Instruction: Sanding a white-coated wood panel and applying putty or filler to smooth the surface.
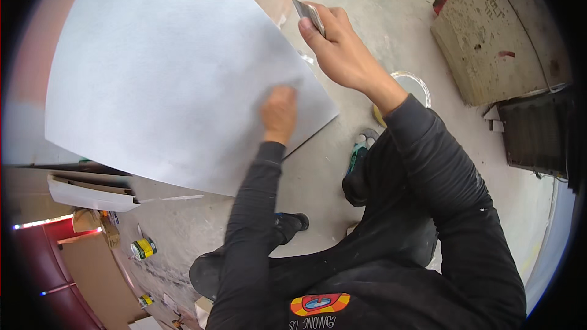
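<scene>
A large, smooth white panel (165,73) fills the upper left, and its near right corner points toward my legs. Over that corner, my left hand (279,113) is blurred by motion. Its fingers look curled in, and whatever they may hold against the panel cannot be made out. Beyond the panel's right edge, my right hand (342,46) is raised and closed around a metal putty knife (310,17). The thumb lies along the tool, and the blade tip points up and left.
A round bucket (419,88) with a pale rim stands below my right wrist. A worn, marked block (498,30) and a black box-like unit (535,131) are at right. Lower left lie white board pieces (92,194) and a yellow-green can (143,249).
</scene>
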A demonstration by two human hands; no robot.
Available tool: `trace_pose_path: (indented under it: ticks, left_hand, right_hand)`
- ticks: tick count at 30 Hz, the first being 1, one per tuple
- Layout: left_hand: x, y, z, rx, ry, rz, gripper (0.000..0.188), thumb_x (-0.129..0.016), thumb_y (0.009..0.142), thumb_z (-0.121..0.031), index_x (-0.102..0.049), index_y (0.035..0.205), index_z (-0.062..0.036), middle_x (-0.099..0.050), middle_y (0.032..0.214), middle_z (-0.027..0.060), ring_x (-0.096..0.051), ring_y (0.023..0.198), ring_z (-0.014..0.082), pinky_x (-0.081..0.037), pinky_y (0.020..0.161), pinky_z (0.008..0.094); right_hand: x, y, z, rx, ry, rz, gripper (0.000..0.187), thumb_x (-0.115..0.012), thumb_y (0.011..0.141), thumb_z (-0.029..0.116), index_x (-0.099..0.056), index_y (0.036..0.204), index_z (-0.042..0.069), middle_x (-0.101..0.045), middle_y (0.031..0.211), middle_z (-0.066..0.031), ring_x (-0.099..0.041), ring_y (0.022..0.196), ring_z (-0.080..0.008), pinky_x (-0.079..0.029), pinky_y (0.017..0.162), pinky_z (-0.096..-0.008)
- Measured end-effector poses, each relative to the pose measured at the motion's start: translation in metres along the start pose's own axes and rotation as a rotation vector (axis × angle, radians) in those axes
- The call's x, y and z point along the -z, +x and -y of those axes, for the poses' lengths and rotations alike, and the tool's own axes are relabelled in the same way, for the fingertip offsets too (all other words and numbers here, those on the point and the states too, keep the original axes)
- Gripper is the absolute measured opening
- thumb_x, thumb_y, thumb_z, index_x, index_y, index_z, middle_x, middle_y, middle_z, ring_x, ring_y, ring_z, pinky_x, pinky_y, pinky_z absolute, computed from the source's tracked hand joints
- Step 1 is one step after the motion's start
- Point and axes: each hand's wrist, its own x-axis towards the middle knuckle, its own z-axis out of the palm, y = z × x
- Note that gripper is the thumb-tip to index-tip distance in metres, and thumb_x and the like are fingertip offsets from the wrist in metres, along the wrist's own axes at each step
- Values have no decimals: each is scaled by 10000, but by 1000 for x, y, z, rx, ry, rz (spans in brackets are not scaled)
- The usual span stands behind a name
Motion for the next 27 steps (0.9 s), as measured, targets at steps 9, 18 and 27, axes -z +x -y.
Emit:
trace_pose_path:
  ticks: [9, 18, 27]
  left_hand:
    - [17, 36, -5, -93, -11, 52, 177, -666, 861, -259, -640, 836, -85, -633, 808, 111, -634, 718, 323, -497, 616, 445]
    - [-81, -45, -11, 50, 24, 205, 165, -663, 862, -261, -673, 863, -96, -653, 847, 105, -653, 750, 312, -518, 639, 423]
    - [-53, -5, -28, -5, -26, 136, 202, -629, 889, -279, -672, 846, -87, -646, 818, 101, -647, 707, 310, -508, 604, 429]
  right_hand:
    - [17, 9, 8, -78, 4, 30, 561, -427, 991, 418, -427, 1388, 21, -433, 1260, -263, -453, 1200, -407, -414, 985, -441]
    - [30, 8, -7, -10, -54, -63, 537, -455, 980, 403, -465, 1343, 7, -478, 1219, -270, -462, 1175, -405, -415, 962, -466]
    - [41, 15, -5, 82, -192, 6, 465, -493, 974, 291, -425, 1344, 18, -487, 1097, -320, -494, 1032, -436, -415, 917, -482]
